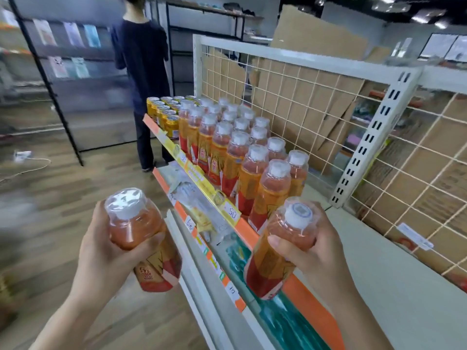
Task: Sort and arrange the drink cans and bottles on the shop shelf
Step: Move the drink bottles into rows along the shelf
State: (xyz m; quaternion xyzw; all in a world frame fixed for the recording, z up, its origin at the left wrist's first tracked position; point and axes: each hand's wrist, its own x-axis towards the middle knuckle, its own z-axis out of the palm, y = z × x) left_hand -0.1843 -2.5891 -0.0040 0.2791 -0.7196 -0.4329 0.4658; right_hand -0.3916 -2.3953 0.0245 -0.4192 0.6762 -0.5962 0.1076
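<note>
My left hand grips an orange tea bottle with a white cap, held out over the aisle floor left of the shelf. My right hand grips a second, matching bottle above the shelf's orange front edge. Behind it, several rows of the same white-capped bottles stand on the white top shelf. Several yellow cans stand in rows at the shelf's far end. The shelf surface to the right of the bottle rows is bare.
A white wire grid back panel with cardboard behind it bounds the shelf. A lower shelf holds clear and teal packs. A person in dark clothes stands in the aisle beyond the cans. A black rack stands at the left.
</note>
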